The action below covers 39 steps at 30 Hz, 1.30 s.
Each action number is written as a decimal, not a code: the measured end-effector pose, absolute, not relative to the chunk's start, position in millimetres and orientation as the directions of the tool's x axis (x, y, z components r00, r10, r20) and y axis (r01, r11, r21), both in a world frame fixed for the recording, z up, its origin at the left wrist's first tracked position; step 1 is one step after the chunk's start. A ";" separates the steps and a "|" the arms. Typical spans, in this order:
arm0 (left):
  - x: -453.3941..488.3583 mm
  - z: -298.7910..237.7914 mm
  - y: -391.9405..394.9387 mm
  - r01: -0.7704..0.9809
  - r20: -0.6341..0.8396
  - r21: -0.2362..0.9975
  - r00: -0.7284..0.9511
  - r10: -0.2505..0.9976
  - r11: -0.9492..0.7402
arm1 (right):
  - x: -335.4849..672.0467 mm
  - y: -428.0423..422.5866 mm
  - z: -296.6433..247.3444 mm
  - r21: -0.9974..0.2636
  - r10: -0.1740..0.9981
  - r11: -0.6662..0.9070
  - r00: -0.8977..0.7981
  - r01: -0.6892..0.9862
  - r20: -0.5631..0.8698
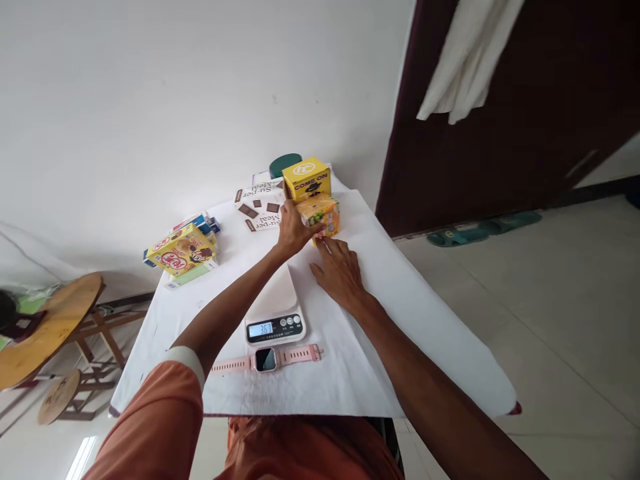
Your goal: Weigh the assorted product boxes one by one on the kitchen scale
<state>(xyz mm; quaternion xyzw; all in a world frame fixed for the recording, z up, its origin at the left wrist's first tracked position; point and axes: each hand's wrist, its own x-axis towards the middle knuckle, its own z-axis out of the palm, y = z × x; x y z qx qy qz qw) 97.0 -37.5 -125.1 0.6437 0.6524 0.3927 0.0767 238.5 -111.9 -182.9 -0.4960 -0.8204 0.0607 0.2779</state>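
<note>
My left hand (295, 232) grips the left side of a small orange-yellow box (327, 213), its thumb across the front. My right hand (341, 272) lies low in front of that box, fingers stretched out; the fingertips reach its lower front, but I cannot tell whether they press on it. A larger yellow box (310, 180) marked "COME ON" stands right behind. To the left are white "Su-per Meal" boxes (257, 212) with chocolate pictures. Nearer me sits a white digital scale (273, 303), its lit display reading about 363; my left forearm crosses over part of it.
A pink-strapped smartwatch (266, 359) lies before the scale on the white-covered table (350, 380). Several snack boxes (185, 253) stand at the left edge. A dark green round lid (285, 164) shows at the back by the wall. Wooden stools (63, 397) and green slippers (460, 235) are on the floor.
</note>
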 end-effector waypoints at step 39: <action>-149.4 18.7 -227.2 0.867 0.365 0.491 -0.289 0.885 0.081 | 241.4 -105.4 -202.0 -0.391 0.857 0.499 -0.374 0.773 0.355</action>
